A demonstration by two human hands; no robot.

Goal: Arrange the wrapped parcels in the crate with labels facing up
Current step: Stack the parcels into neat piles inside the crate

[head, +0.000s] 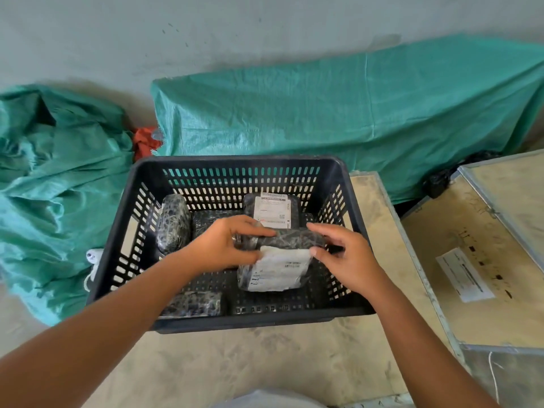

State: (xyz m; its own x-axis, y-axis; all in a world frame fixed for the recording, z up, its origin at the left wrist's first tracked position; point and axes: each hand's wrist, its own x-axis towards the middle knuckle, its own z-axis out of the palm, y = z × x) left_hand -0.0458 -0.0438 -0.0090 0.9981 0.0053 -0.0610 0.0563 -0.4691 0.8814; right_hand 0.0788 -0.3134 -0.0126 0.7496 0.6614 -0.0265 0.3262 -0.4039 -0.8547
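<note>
Head view: both hands reach into the black slotted plastic crate [123, 225]. The left hand [217, 245] and right hand [350, 257] pinch opposite ends of a dark, marbled-wrap parcel [276, 260], fingers curled over its top edge, thumbs on the crinkled white label [282, 269] facing up. Beyond the fingertips lies a labelled parcel [272, 212], label up. Left of the left fingers stands a rounded parcel [172, 222]; another parcel [192, 303] sits under the left forearm, partly hidden. Label print is unreadable.
</note>
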